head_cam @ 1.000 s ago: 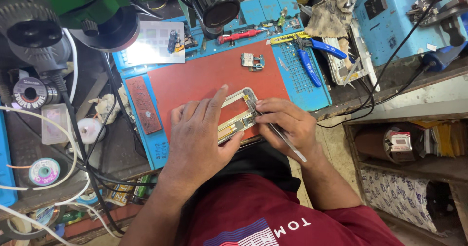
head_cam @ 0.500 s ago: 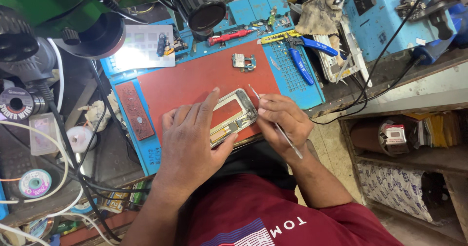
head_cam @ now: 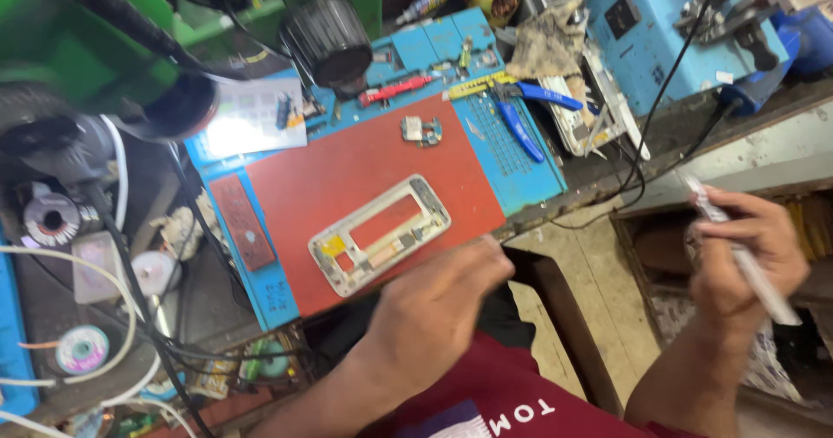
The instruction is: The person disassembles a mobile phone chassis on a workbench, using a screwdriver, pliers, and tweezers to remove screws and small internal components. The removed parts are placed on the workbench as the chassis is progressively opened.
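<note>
The phone frame (head_cam: 379,235) lies untouched just beyond the loosely curled, empty left hand (head_cam: 438,303), while the right hand (head_cam: 748,260), well off to the side, grips tweezers (head_cam: 742,251).

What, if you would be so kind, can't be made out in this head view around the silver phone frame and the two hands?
- Left hand: motion-blurred; fingertips indistinct at the red mat's near edge.
- Right hand: holds a thin silver tool; its tip is blurred, its kind unclear.
- Silver rectangular phone frame: inner parts too small to identify.
- Black microscope head: cut off by the top edge.
</note>
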A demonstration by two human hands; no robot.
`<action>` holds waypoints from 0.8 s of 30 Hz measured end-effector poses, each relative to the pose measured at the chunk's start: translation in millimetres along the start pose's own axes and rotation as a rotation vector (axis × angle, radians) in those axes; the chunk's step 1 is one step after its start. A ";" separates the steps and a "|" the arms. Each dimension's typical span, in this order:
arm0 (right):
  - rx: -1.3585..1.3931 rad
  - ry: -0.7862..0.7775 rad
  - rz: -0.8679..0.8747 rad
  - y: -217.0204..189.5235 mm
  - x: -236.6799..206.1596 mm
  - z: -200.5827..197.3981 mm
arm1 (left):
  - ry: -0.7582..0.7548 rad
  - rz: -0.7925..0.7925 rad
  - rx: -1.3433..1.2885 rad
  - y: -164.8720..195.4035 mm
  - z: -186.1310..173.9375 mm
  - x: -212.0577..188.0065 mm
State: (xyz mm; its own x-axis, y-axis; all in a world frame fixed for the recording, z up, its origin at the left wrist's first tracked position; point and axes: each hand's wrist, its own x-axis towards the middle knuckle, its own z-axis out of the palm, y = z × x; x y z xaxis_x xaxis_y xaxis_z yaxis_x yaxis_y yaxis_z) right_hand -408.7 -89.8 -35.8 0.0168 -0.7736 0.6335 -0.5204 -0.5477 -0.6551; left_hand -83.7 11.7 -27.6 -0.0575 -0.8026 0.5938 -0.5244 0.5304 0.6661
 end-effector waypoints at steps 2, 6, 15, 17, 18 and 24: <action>0.256 0.044 0.155 3.2 -5.4 -21.8 | -0.355 -0.150 -0.127 4.9 22.3 -2.5; 0.140 -0.020 0.184 -5.5 -15.1 -46.1 | -0.732 -0.229 -0.077 16.7 50.7 -1.4; 0.630 -0.920 0.159 -3.4 -69.2 -22.9 | -0.346 -0.085 -0.181 23.0 66.6 -19.3; 0.801 -0.940 0.189 1.7 -75.3 -9.6 | -0.459 -0.147 -0.117 17.8 60.1 -31.5; 0.893 -0.924 0.164 3.9 -72.9 -2.9 | -0.514 -0.178 -0.080 14.8 53.7 -37.4; 1.013 -0.473 0.298 -16.6 -31.0 47.5 | -0.107 -0.242 -0.048 10.3 0.2 -56.8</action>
State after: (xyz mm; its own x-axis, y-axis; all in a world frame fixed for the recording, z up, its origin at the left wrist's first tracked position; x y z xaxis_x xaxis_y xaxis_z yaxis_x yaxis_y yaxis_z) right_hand -360.0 -71.9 -64.1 0.4381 -0.8398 0.3208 0.3613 -0.1622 -0.9182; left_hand -86.0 62.8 -54.5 -0.0265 -0.9306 0.3651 -0.4933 0.3299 0.8049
